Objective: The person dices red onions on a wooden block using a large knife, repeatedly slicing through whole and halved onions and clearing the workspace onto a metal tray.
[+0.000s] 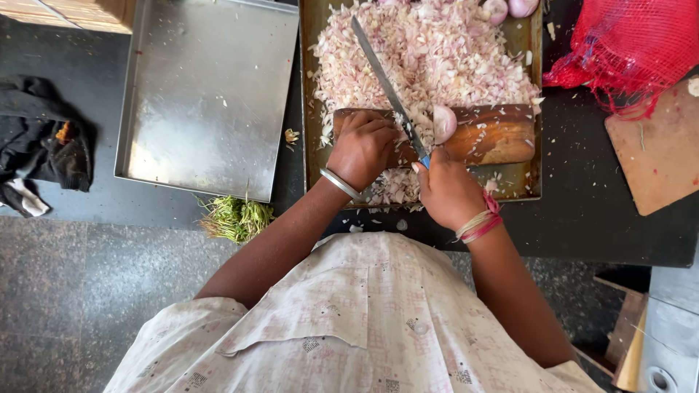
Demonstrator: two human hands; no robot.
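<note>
— What do you have in view?

— My right hand (445, 191) is clamped around the blue handle of a long knife (386, 87), blade angled up over the heap of chopped onion (429, 58).

— And the other one?

— My left hand (362, 148) is curled, knuckles down, on the wooden cutting board (495, 135). I can't tell whether it grips anything beneath.

— Where's the onion?

— A peeled onion half (444, 122) sits on the board, just beside the blade. The board lies inside the metal tray (535, 185). An empty-looking steel tray (204, 94) lies left of it, a red mesh bag (626, 47) to the right.
</note>
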